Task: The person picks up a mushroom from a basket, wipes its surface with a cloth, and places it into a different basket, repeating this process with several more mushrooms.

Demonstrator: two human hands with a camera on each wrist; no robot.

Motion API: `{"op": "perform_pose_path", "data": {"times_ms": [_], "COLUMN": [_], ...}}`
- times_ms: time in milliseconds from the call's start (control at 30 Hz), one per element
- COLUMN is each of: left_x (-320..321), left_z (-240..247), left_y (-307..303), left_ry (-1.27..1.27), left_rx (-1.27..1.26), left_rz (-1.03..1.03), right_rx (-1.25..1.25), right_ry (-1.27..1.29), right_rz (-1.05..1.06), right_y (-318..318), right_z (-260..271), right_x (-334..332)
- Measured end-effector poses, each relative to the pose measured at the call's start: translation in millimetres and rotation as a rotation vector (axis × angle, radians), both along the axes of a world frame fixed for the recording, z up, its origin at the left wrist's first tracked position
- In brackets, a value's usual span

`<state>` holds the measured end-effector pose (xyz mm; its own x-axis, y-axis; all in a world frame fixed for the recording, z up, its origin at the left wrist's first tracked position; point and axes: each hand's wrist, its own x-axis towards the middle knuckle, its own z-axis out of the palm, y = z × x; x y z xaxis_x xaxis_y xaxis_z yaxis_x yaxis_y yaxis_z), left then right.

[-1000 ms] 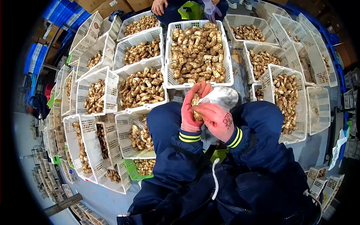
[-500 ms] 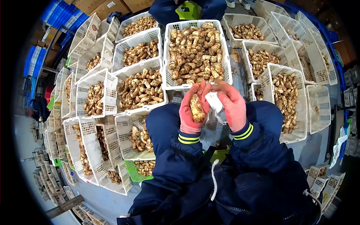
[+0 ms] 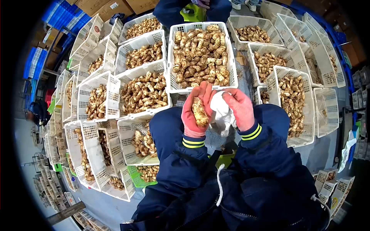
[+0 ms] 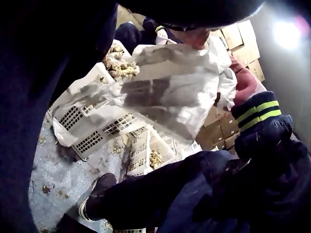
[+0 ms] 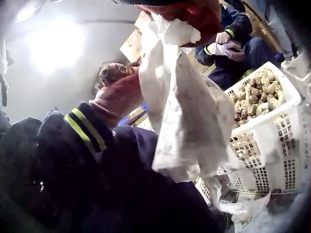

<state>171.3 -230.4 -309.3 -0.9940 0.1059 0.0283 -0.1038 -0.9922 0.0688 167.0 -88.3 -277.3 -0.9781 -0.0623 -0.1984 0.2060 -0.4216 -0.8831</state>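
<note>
Left hand [image 3: 189, 118] holds mushroom [image 3: 200, 112] in cupped palm, by near edge of full crate [image 3: 233, 57]; right hand [image 3: 241, 111] pinches white cloth [image 3: 222, 111], just right. Narrow floor strip [image 3: 244, 79] free along crate's right edge.

so the big thing here is a white cloth [image 4: 189, 82] hanging across the middle, kinda see-through with shadowy patches. right hand [image 4: 245, 83] in a reddish-pink glove grips it at the right edge, with two yellow-green bands on the dark sleeve [image 4: 260, 114]. behind it there's a white mesh crate [image 4: 104, 133] with brown mushrooms [image 4: 124, 70], plus another crate [image 4: 138, 161] lower down. dark shoe [image 4: 97, 194] on a grubby floor [image 4: 73, 172], cardboard boxes [image 4: 245, 46] in back, bright light [image 4: 286, 34] top right.
</note>
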Motion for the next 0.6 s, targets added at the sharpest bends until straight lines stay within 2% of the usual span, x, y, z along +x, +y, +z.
{"op": "perform_pose_path", "data": {"times_ms": [100, 133, 200, 333, 400, 467, 533, 600], "left_x": [-3, -3, -2, 0, 1, 3, 4, 5], "left_z": [-1, -1, 0, 0, 1, 2, 1, 1], "left_y": [2, 3, 5, 6, 6, 6, 5, 5], "left_ry": [0.082, 0.080, 0.049, 0.095, 0.063, 0.070, 0.080, 0.092], "left_rx": [-0.161, -0.162, -0.228, -0.297, -0.299, -0.371, -0.378, -0.384], "left_rz": [0.104, 0.101, 0.108, 0.097, 0.092, 0.096, 0.090, 0.081], "right_rx": [0.052, -0.004, 0.294, 0.399, 0.560, 0.598, 0.836, 0.861], "right_ry": [0.021, -0.021, 0.071, 0.014, 0.179, 0.202, 0.434, 0.443], "right_rz": [0.162, 0.207, 0.229, 0.286, 0.285, 0.300, 0.248, 0.237], "right_y": [-5, -6, -7, -6, -9, -8, -8, -7], "right_z": [3, 2, -2, 3, -3, -2, -1, -2], "right_x": [7, 9, 8, 11, 13, 13, 12, 11]}}
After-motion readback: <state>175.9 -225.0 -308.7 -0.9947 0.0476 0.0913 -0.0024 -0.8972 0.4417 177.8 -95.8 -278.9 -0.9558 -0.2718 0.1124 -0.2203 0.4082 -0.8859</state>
